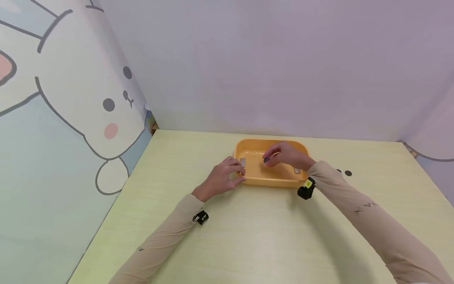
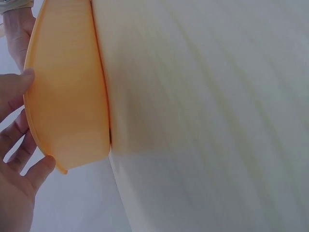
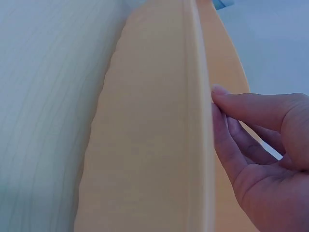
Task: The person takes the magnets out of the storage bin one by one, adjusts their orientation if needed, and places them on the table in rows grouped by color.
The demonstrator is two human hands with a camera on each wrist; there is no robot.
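An orange plastic basin [image 1: 273,182] stands near the back edge of the table. My left hand [image 1: 224,176] holds its left front corner; in the left wrist view, fingertips [image 2: 47,165] touch the rim. Inside the basin, my right hand [image 1: 286,155] pinches a small dark disc [image 1: 266,160] between thumb and fingers. In the right wrist view the basin's wall [image 3: 145,121] hides the fingertips' lower side, and the disc cannot be seen there. Small greyish rectangles [image 1: 242,162] show at the basin's left and right ends.
Right of the basin, a dark round disc [image 1: 348,173] lies on the pale wooden table [image 1: 255,236], with another dark piece [image 1: 339,170] partly hidden by the right sleeve. A plain wall [image 1: 269,79] rises behind; a cartoon-printed panel [image 1: 71,138] bounds the left side.
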